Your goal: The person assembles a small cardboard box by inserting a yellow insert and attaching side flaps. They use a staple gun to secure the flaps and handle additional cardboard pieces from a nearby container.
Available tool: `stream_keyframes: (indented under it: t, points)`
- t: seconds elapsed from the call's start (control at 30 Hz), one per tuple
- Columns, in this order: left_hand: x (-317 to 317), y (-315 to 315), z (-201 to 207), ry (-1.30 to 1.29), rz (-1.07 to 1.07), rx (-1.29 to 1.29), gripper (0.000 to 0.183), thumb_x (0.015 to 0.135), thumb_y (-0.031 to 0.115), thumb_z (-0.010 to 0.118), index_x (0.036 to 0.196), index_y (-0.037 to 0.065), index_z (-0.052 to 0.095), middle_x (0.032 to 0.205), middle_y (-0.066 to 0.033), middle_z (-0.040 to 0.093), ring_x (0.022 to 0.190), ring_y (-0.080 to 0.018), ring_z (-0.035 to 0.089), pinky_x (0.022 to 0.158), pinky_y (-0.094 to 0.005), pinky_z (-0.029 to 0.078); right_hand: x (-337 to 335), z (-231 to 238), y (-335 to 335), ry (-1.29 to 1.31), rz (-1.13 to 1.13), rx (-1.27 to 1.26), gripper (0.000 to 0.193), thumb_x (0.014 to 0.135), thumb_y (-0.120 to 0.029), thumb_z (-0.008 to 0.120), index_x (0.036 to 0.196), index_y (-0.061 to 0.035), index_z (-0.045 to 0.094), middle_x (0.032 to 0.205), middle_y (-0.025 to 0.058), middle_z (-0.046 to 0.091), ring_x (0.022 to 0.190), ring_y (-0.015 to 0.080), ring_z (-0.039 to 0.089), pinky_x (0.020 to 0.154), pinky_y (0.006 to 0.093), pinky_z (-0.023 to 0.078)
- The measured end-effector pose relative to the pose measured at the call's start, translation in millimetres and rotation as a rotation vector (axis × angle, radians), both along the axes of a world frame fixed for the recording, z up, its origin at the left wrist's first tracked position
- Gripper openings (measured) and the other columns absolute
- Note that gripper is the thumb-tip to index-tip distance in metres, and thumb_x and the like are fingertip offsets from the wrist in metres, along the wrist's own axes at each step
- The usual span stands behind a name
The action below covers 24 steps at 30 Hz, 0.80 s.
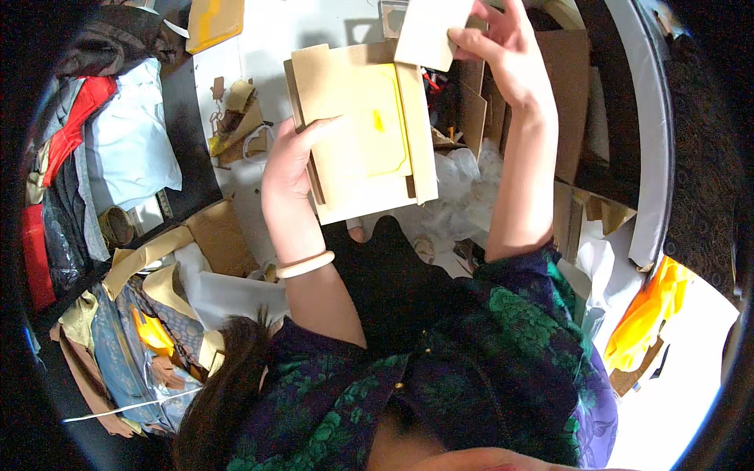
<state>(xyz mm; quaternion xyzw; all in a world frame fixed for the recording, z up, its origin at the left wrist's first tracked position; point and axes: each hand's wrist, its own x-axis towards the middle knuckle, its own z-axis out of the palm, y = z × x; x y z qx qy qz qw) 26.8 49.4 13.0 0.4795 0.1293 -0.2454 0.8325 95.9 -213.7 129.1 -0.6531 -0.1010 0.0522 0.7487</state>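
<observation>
- Head view: the tan board (353, 141) is held up in front of the person's lap, its face toward the camera and slightly tilted.
- Left hand (294, 153) grasps its left edge, thumb across the face; the other fingers are hidden behind, so how firmly they press I cannot tell.
- Right hand (503, 47) pinches a cream card (432, 35) between thumb and fingers at its right edge, over the board's top right corner; whether the two touch cannot be told.
- The step in hand looks like bringing card and board together or apart, one hand steadying while the other handles the small piece. From this hold, the next move would call for a still left grip and a light, flat pinch, since the card seems thin enough to bend.
- The board looks like matte, stiff paperboard: a rectangle with raised strips along its sides and a yellow rounded outline, a brighter yellow patch within.
- Beyond lies a pale surface (271, 27) with a yellow-marked piece (216, 23) and torn brown scraps (239, 122).
- Right of the board, crinkled translucent plastic (459, 173) sits near upright cardboard sheets (561, 102).
- Farther left rests a smooth, pale blue bag (133, 141) beside red cloth (78, 125); at far right, crumpled orange-yellow material (652, 314).
</observation>
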Motion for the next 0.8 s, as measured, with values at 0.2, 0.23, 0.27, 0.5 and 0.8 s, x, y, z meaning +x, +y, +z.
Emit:
stream_keyframes:
  t: [0.2, 0.23, 0.27, 0.5, 0.8]
  points:
    - [1, -6, 4, 0.001, -0.002, -0.104, 0.044, 0.084, 0.010, 0.071, 0.124, -0.004, 0.061, 0.111, -0.0131, 0.070, 0.097, -0.0225, 0.070, 0.088, -0.0352, 0.056, 21, -2, 20, 0.018, 0.085, -0.348, 0.072, 0.086, 0.008, 0.069, 0.148, -0.0145, 0.038, 0.083, -0.0037, 0.052, 0.076, 0.0066, 0.051, 0.069, 0.0211, 0.043]
    - [1, -7, 5, -0.001, 0.003, -0.111, 0.044, 0.084, 0.010, 0.071, 0.124, -0.004, 0.061, 0.111, -0.0131, 0.070, 0.097, -0.0224, 0.070, 0.088, -0.0351, 0.056, 23, -6, 20, 0.013, 0.109, -0.345, 0.073, 0.086, 0.008, 0.070, 0.147, -0.0145, 0.038, 0.084, -0.0036, 0.053, 0.077, 0.0070, 0.051, 0.070, 0.0213, 0.044]
    - [2, -7, 6, -0.003, 0.004, -0.118, 0.044, 0.084, 0.010, 0.071, 0.124, -0.004, 0.061, 0.111, -0.0131, 0.070, 0.097, -0.0223, 0.070, 0.088, -0.0351, 0.057, 26, -11, 21, 0.009, 0.129, -0.342, 0.073, 0.086, 0.008, 0.070, 0.147, -0.0145, 0.038, 0.085, -0.0035, 0.053, 0.078, 0.0074, 0.052, 0.070, 0.0215, 0.045]
    - [2, -7, 7, 0.019, 0.003, -0.101, 0.044, 0.082, 0.011, 0.071, 0.123, -0.002, 0.062, 0.109, -0.0122, 0.071, 0.095, -0.0217, 0.071, 0.086, -0.0344, 0.057, 30, -35, 20, 0.068, 0.184, -0.184, 0.074, 0.083, 0.008, 0.073, 0.147, -0.0106, 0.039, 0.093, -0.0016, 0.056, 0.090, 0.0098, 0.057, 0.084, 0.0242, 0.049]
    - [0, -7, 14, 0.045, 0.040, -0.106, 0.047, 0.079, 0.011, 0.072, 0.123, -0.002, 0.062, 0.108, -0.0119, 0.071, 0.094, -0.0227, 0.071, 0.085, -0.0349, 0.057, 25, -51, 17, 0.128, 0.197, -0.066, 0.080, 0.081, 0.007, 0.076, 0.149, -0.0068, 0.036, 0.094, -0.0020, 0.058, 0.089, 0.0091, 0.057, 0.085, 0.0236, 0.048]
